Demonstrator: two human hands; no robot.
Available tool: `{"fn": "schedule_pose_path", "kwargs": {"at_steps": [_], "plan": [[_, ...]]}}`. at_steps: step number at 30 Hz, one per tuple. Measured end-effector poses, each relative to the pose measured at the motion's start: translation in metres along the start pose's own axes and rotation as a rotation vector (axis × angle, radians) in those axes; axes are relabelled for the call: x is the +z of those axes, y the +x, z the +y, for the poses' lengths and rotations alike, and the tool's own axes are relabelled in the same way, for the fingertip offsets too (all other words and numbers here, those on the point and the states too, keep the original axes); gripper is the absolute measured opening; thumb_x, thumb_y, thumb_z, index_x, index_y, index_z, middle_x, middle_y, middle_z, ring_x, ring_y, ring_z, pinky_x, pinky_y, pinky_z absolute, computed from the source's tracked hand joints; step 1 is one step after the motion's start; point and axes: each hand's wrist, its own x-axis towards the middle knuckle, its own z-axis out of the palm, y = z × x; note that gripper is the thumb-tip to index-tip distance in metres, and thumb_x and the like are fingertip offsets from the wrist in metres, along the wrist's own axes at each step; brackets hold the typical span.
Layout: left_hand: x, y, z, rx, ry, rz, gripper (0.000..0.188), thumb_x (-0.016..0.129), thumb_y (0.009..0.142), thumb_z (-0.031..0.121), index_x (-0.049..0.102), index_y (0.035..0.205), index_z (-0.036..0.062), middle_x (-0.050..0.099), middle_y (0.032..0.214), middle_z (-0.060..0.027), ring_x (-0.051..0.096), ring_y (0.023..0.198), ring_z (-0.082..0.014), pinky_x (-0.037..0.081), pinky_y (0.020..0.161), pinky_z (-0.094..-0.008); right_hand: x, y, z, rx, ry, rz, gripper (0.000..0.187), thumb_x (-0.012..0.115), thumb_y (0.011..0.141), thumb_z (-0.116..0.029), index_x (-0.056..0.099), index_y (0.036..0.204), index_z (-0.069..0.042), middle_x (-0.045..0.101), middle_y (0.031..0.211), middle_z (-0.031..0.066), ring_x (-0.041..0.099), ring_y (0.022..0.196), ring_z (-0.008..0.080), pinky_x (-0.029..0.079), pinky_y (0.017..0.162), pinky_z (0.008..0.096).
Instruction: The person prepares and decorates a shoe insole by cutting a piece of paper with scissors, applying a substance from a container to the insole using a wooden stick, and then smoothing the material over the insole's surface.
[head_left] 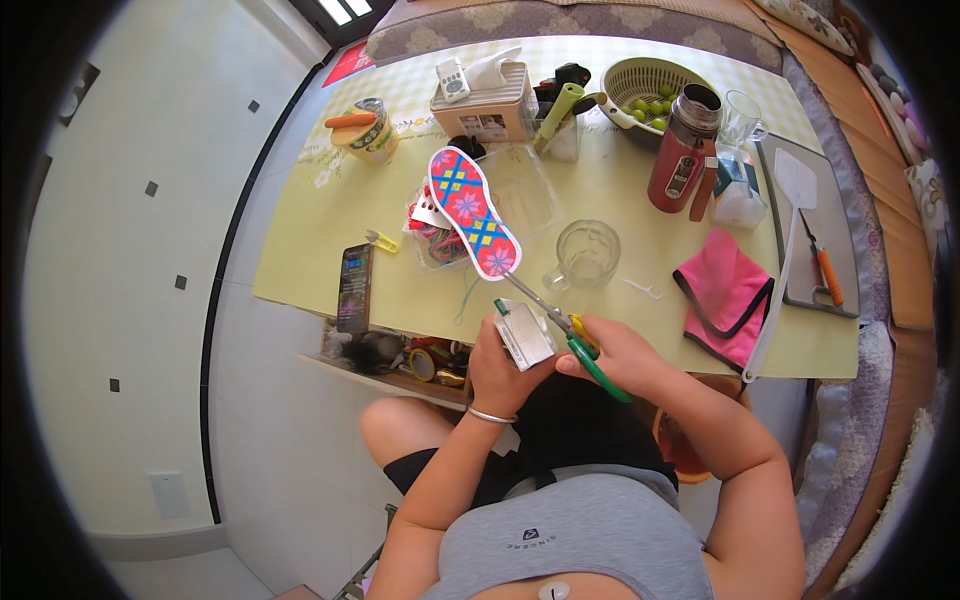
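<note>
Grey top [590, 520] on my chest comes first, well on my side of the clear glass mug [588, 255], the landmark for every place I give.

Left of the mug and nearer me, my left hand [495, 368] grasps a small white box [527, 338], its fingers wrapped about the sides; a silver bangle [492, 415] circles that wrist. Straight toward me from the mug, my right hand [618, 355] is closed around the green and yellow handles of the scissors [590, 365]. Their metal blades slant away from me, passing just left of the mug; I cannot tell whether they are parted, or whether the tip touches the insole [470, 212] it meets in my view. That insole, pink with blue bands and flowers, lies left of the mug and slightly beyond it, over a clear plastic tray [530, 190] with coloured threads [440, 240].

Farther left of the mug are yellow snips [382, 241] and a dark phone [354, 288]. Right of it, a pink cloth [722, 300] lies crumpled; beyond it to the right stands a red flask [685, 150], and farther behind it sits a basket [625, 78] of green fruit [655, 106].
</note>
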Motion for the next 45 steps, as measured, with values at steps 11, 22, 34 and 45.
{"fn": "schedule_pose_path", "kwargs": {"at_steps": [11, 22, 34, 45], "plan": [[0.003, -0.003, -0.001, -0.018, -0.001, 0.035, 0.082, 0.092, 0.059, 0.039, 0.047, 0.118, 0.0046, 0.067, 0.094, -0.0162, 0.067, 0.083, -0.0378, 0.054, 0.068, -0.0428, 0.001, 0.0, 0.006, -0.015, 0.0, 0.014, 0.079, 0.068, 0.073, -0.072, 0.057, 0.095, 0.003, 0.062, 0.085, 0.0211, 0.062, 0.081, 0.0352, 0.049, 0.075, 0.0409], [0.003, -0.002, 0.002, 0.0, 0.042, 0.051, 0.077, 0.093, 0.058, 0.038, 0.046, 0.109, 0.0048, 0.066, 0.089, -0.0166, 0.067, 0.079, -0.0387, 0.054, 0.064, -0.0428, 0.001, 0.0, 0.006, -0.02, 0.042, 0.011, 0.081, 0.068, 0.072, -0.072, 0.058, 0.098, 0.003, 0.063, 0.087, 0.0202, 0.063, 0.082, 0.0334, 0.049, 0.076, 0.0402], [0.004, -0.001, 0.003, 0.021, 0.021, 0.065, 0.074, 0.093, 0.058, 0.038, 0.046, 0.105, 0.005, 0.065, 0.088, -0.0163, 0.067, 0.078, -0.0381, 0.054, 0.063, -0.0424, 0.003, 0.002, 0.01, -0.028, 0.037, 0.001, 0.083, 0.068, 0.071, -0.074, 0.058, 0.098, 0.004, 0.063, 0.087, 0.02, 0.063, 0.082, 0.0337, 0.049, 0.075, 0.0398], [0.004, -0.002, 0.0, 0.002, 0.029, 0.048, 0.077, 0.093, 0.058, 0.038, 0.046, 0.108, 0.0049, 0.066, 0.09, -0.0167, 0.067, 0.08, -0.0382, 0.054, 0.065, -0.0422, 0.004, 0.004, 0.013, -0.035, 0.041, 0.007, 0.084, 0.068, 0.071, -0.075, 0.058, 0.096, 0.004, 0.062, 0.085, 0.0203, 0.063, 0.08, 0.0339, 0.049, 0.073, 0.0403]]}}
